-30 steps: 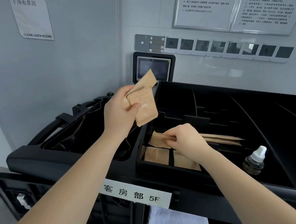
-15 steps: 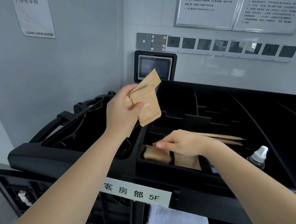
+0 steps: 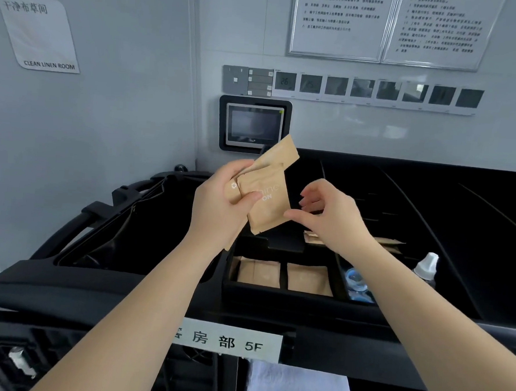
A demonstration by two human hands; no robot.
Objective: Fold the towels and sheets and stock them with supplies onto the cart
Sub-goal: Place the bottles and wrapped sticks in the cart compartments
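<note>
The left hand holds a fan of flat, tan kraft-paper packets above the black cart; its grip is tight. The right hand hovers beside them, fingers loosely curled, holding nothing. More packets lie in the tray compartments.

Hotel linen room, housekeeping storage. Evidence: wall sign reading "CLEAN LINEN ROOM"; black housekeeping cart with divided top tray and a label marked "5F" (a floor number, apparently); framed notices; a row of wall control panels; white folded linen on the shelf below.
</note>
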